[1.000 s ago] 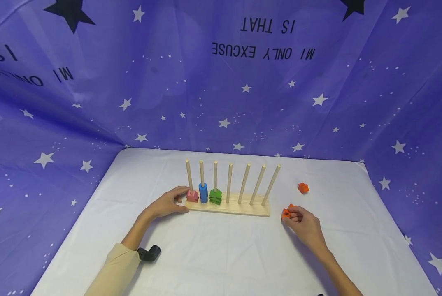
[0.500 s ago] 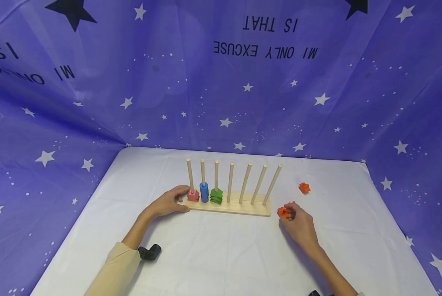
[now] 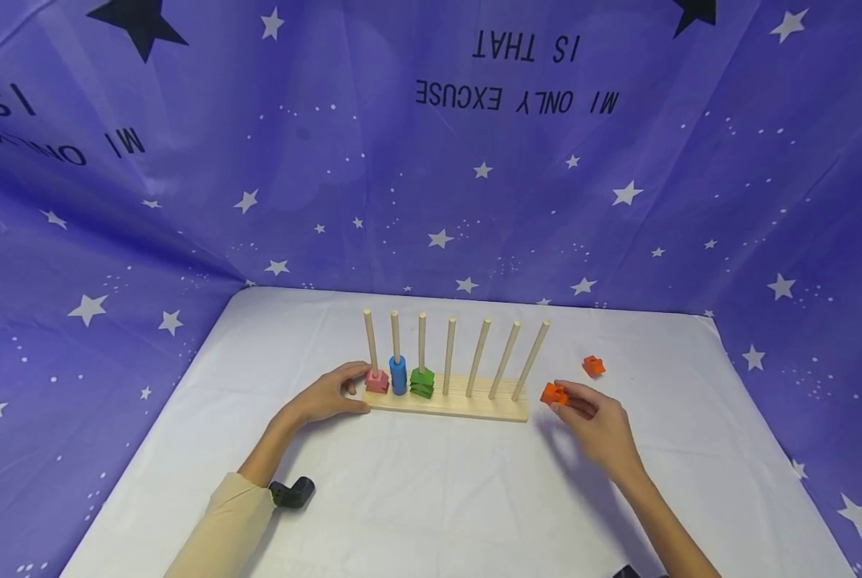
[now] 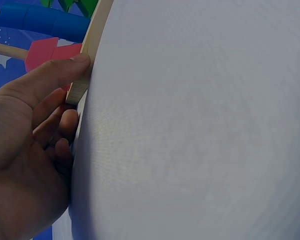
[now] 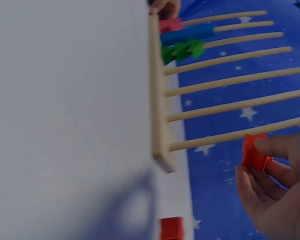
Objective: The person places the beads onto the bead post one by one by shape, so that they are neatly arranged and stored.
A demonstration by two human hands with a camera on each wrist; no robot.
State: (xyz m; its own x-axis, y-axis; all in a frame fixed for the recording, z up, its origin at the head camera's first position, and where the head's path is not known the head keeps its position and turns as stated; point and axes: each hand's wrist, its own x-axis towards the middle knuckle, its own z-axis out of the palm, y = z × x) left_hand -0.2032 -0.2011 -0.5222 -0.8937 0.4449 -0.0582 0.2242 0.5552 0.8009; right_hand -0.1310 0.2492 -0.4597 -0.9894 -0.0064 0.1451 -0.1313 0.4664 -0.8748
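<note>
A wooden peg board [image 3: 474,408] with a row of upright pegs stands on the white table. My left hand [image 3: 327,396] grips its left end; in the left wrist view the thumb [image 4: 65,72] presses the board's edge and the other fingers curl behind. Pink blocks [image 3: 376,382], a blue cylinder stack [image 3: 398,376] and green blocks [image 3: 422,383] sit on the three leftmost pegs. Past the board's right end, my right hand [image 3: 604,429] pinches an orange star-shaped block [image 5: 254,151] above the table. The hand partly hides this block in the head view.
Another orange star-shaped block [image 3: 594,367] lies on the table behind the right hand. The pegs to the right of the green blocks are bare, including the rightmost peg [image 3: 530,361]. Purple star-printed cloth [image 3: 438,201] rises behind and beside the white tabletop [image 3: 416,498].
My right hand first shifts left toward the board, then lifts the orange block off the table and turns it. The left hand and board stay in place.
</note>
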